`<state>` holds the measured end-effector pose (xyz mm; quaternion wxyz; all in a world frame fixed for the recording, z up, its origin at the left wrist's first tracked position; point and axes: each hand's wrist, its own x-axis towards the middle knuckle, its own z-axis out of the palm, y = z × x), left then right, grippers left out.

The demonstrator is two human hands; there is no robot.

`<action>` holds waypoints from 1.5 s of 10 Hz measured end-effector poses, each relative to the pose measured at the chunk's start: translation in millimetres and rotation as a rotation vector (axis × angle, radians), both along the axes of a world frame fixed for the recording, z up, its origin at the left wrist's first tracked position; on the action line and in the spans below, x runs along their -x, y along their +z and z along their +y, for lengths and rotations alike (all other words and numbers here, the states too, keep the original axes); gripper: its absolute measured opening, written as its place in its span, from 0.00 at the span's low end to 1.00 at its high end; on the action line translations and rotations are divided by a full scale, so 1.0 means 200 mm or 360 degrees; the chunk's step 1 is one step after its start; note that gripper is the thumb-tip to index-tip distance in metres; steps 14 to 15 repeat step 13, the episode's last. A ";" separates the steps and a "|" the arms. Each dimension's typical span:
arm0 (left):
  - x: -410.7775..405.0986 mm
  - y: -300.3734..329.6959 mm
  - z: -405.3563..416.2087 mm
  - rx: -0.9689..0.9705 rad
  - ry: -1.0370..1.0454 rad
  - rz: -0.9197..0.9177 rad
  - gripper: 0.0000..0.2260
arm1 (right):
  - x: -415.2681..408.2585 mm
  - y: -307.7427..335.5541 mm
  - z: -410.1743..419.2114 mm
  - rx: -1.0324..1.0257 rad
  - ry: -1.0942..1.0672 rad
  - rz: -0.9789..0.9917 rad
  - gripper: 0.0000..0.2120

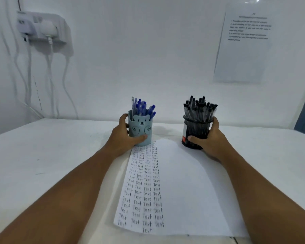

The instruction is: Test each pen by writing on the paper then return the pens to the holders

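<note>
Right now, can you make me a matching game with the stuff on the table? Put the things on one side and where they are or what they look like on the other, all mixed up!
Things:
1. bear holder
2. black mesh holder
3. paper
4. left hand

Descriptions:
A. lies flat with columns of "Test" written on it
B. full of blue pens, pale blue-green
C. grips the bear holder
D. full of black-capped pens, gripped by the right hand

Pairs: 1-B, 2-D, 3-A, 4-C
</note>
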<state>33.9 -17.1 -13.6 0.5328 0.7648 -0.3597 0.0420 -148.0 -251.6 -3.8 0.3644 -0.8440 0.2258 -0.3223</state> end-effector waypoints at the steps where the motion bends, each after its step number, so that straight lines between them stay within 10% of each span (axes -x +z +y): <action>1: 0.02 0.01 0.01 -0.0027 -0.0011 -0.0032 0.41 | 0.02 0.01 0.01 -0.0010 -0.0002 0.0017 0.48; 10: 0.01 0.02 0.04 -0.0115 0.0017 0.0005 0.43 | 0.01 0.04 0.03 -0.0022 -0.0001 0.0039 0.45; 12: 0.00 0.02 0.04 -0.0052 0.0000 0.0078 0.42 | 0.05 0.20 0.09 -0.0058 -0.0179 0.0633 0.48; 15: 0.03 0.01 0.03 -0.0032 0.0058 0.0157 0.44 | 0.22 0.39 0.06 0.0225 -0.0396 0.0667 0.33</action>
